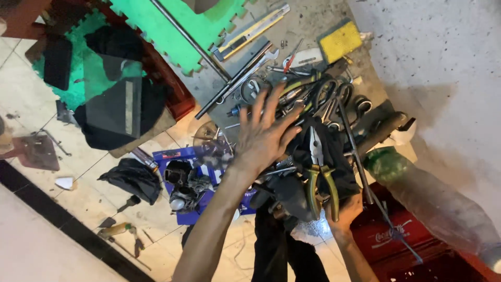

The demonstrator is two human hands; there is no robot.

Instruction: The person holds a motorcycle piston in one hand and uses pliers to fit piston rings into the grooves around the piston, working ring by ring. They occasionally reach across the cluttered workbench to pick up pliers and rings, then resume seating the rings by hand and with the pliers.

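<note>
My left hand (263, 134) reaches forward with fingers spread, its palm down on a heap of metal tools (292, 89), and holds nothing. My right hand (348, 210) is low at the right, closed around the end of a pair of pliers (314, 172) with green-yellow handles, which lies on a black cloth (292, 193). The pliers' jaws point away from me, just right of my left hand. Scissors (327, 94), wrenches and rods lie tangled in the heap beyond both hands.
A yellow utility knife (251, 31), a yellow sponge (340, 40) and a long steel rod (190, 39) lie at the far side near a green foam mat (156, 23). A green plastic bottle (417, 188) and a red crate (389, 237) are right; an engine part (185, 184) sits on blue sheet.
</note>
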